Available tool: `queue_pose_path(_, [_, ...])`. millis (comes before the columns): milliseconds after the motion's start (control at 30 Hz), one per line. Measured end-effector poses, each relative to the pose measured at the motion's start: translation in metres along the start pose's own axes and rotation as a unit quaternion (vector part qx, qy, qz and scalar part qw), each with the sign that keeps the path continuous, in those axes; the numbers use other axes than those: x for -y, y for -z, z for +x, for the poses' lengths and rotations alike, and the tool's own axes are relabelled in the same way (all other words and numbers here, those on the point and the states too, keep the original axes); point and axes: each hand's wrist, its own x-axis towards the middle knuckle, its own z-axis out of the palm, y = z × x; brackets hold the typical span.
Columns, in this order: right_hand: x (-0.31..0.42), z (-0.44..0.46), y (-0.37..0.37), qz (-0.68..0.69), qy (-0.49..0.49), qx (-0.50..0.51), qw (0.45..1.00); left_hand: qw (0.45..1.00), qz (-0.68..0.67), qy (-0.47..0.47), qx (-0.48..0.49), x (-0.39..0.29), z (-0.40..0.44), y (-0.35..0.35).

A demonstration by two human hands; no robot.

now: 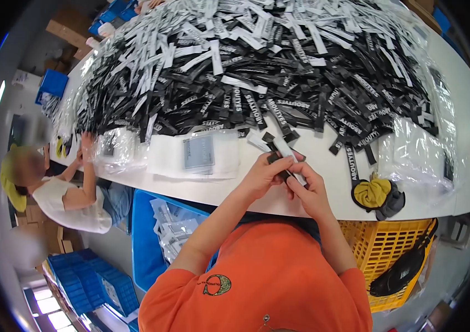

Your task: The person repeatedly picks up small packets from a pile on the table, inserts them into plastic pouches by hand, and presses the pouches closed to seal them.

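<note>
My left hand [266, 172] and my right hand [311, 189] meet over the front edge of the white table [218, 191]. Between them are several slim black-and-white packets [286, 150], with the fingers of both hands closed round them. Just beyond, loose packets lie between my hands and a large heap of the same packets [279, 72], many printed "ABOUTYES". To the left of my hands, a flat clear-and-white bag with a grey printed panel [199, 152] lies on the table. The lower ends of the held packets are partly hidden by my fingers.
Clear plastic bags [417, 155] and a yellow-and-grey cloth bundle [376, 195] lie at the right. Below the table stand a blue bin [143, 238] with bags inside and a yellow crate [357, 238] with a black bag [404, 271]. Another person [74, 199] works at the left.
</note>
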Motion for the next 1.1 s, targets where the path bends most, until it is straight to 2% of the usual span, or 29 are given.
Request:
queue_pose_path(33, [-0.001, 0.0, -0.001, -0.063, 0.029, -0.01, 0.998, 0.997, -0.008, -0.03, -0.067, 0.008, 0.002, 0.0])
queue_pose_path(67, [-0.001, 0.001, -0.005, -0.124, 0.059, -0.018, 0.99, 0.983, 0.104, -0.113, -0.099, 0.013, 0.003, 0.0])
queue_pose_path(100, [0.002, 0.0, -0.01, -0.267, 0.112, -0.082, 0.954, 0.949, 0.216, -0.189, -0.13, 0.012, 0.003, -0.001])
queue_pose_path(133, [0.007, 0.004, -0.013, -0.416, 0.233, -0.12, 0.871, 0.896, 0.325, -0.26, -0.158, 0.01, 0.002, -0.002])
queue_pose_path(167, [0.013, 0.009, -0.016, -0.433, 0.27, -0.111, 0.853, 0.864, 0.377, -0.299, -0.149, 0.008, -0.001, -0.003])
queue_pose_path(200, [0.023, 0.013, -0.021, -0.45, 0.306, -0.101, 0.833, 0.864, 0.376, -0.303, -0.14, 0.004, -0.006, -0.009])
queue_pose_path(267, [0.005, 0.018, -0.027, -0.28, 0.195, -0.061, 0.938, 0.872, 0.402, -0.262, -0.095, -0.001, -0.014, -0.007])
queue_pose_path(300, [0.0, 0.02, -0.026, -0.192, 0.136, -0.04, 0.971, 0.866, 0.4, -0.286, -0.096, -0.009, -0.019, -0.002])
queue_pose_path(367, [0.005, 0.017, -0.012, -0.198, 0.081, -0.127, 0.969, 0.85, 0.397, -0.334, -0.097, -0.032, -0.037, 0.023])
queue_pose_path(400, [0.007, 0.016, -0.004, -0.198, 0.055, -0.168, 0.964, 0.772, 0.499, -0.358, -0.165, -0.038, -0.039, 0.05])
queue_pose_path(467, [0.004, 0.015, 0.003, -0.155, 0.148, -0.218, 0.952, 0.628, 0.666, -0.306, -0.264, -0.069, -0.055, 0.077])
queue_pose_path(533, [-0.016, 0.035, 0.018, -0.275, 0.263, -0.189, 0.905, 0.615, 0.708, -0.222, -0.265, -0.063, -0.048, 0.114])
queue_pose_path(567, [-0.017, 0.035, 0.018, -0.279, 0.273, -0.179, 0.903, 0.608, 0.725, -0.182, -0.266, -0.059, -0.042, 0.13])
queue_pose_path(667, [-0.019, 0.031, 0.019, -0.287, 0.284, -0.161, 0.901, 0.668, 0.659, -0.195, -0.284, -0.058, -0.036, 0.142])
queue_pose_path(700, [-0.017, 0.026, 0.016, -0.286, 0.27, -0.157, 0.906, 0.607, 0.669, -0.302, -0.304, -0.061, -0.037, 0.14])
queue_pose_path(767, [-0.002, 0.019, 0.006, -0.295, 0.221, -0.131, 0.921, 0.626, 0.685, -0.243, -0.284, -0.075, -0.044, 0.117])
queue_pose_path(800, [0.008, 0.019, -0.001, -0.312, 0.227, -0.123, 0.914, 0.635, 0.692, -0.212, -0.27, -0.08, -0.049, 0.102])
queue_pose_path(867, [0.028, 0.019, -0.019, -0.348, 0.235, -0.105, 0.901, 0.62, 0.658, -0.379, -0.199, -0.075, -0.057, 0.073])
queue_pose_path(900, [0.042, 0.023, -0.037, -0.309, 0.306, -0.113, 0.893, 0.645, 0.637, -0.383, -0.177, -0.073, -0.062, 0.058])
queue_pose_path(967, [0.035, 0.029, -0.032, -0.261, 0.341, -0.058, 0.901, 0.689, 0.596, -0.393, -0.129, -0.07, -0.068, 0.035])
queue_pose_path(1000, [0.034, 0.032, -0.03, -0.236, 0.358, -0.03, 0.903, 0.692, 0.596, -0.388, -0.122, -0.067, -0.068, 0.031])
queue_pose_path(1100, [0.039, 0.023, -0.017, -0.211, 0.243, -0.012, 0.947, 0.689, 0.623, -0.361, -0.082, -0.063, -0.072, 0.025])
